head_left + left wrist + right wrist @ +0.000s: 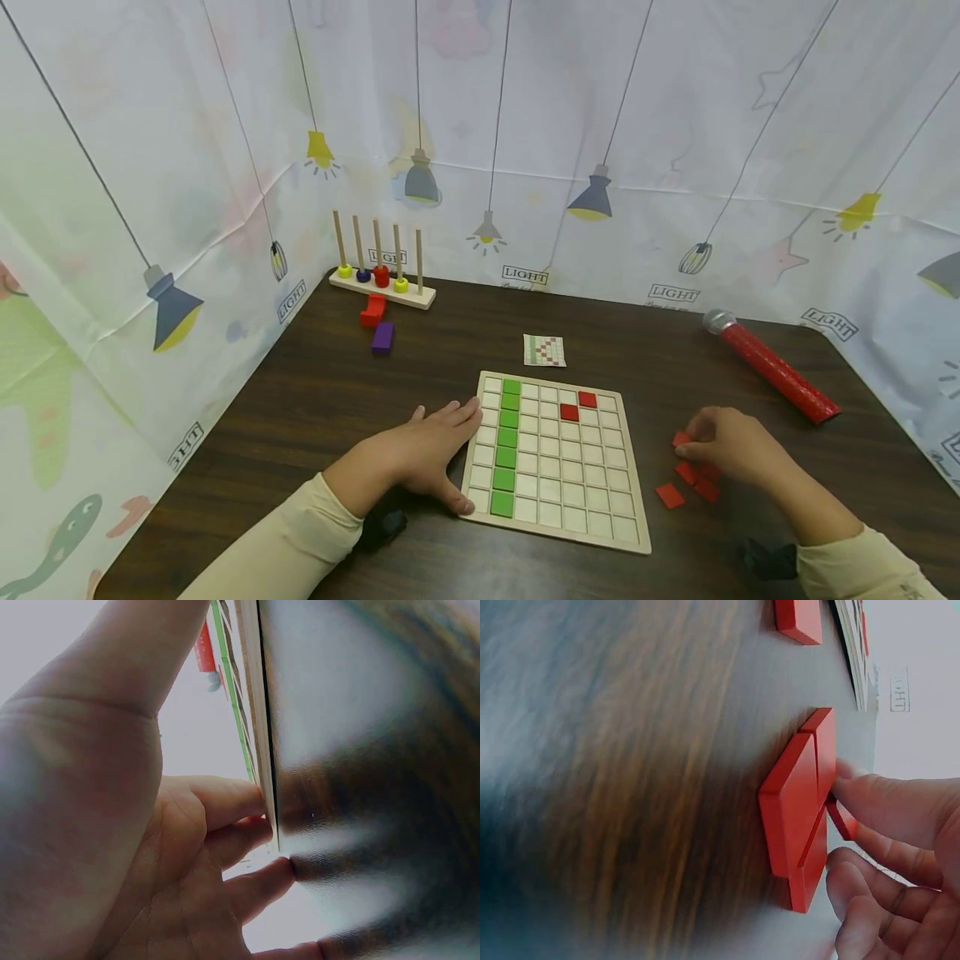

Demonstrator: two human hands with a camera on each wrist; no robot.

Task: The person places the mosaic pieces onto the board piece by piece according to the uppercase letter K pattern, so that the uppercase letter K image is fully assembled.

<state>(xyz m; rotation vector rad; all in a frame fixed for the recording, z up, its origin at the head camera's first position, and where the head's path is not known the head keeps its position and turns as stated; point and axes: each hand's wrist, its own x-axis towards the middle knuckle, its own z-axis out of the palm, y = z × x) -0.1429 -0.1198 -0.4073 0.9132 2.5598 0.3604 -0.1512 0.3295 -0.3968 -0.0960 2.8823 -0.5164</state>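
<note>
The left hand (435, 450), fingers spread, lies along the left edge of the gridded board (572, 472), while to the board's right the right hand (731, 446) pinches a red tile (681, 438) between thumb and finger, over loose red pieces (705, 487) on the dark surface (450, 350). The board carries one column of green tiles (506, 458) and, toward its far right, two red squares (569, 412) set diagonally. Beyond lies a small patterned card (544, 351), then, farther left, a pegged stand (420, 297).

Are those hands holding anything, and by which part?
The right hand pinches a red tile, exact contact points unclear; the left hand rests on the board's edge, gripping nothing.
</note>
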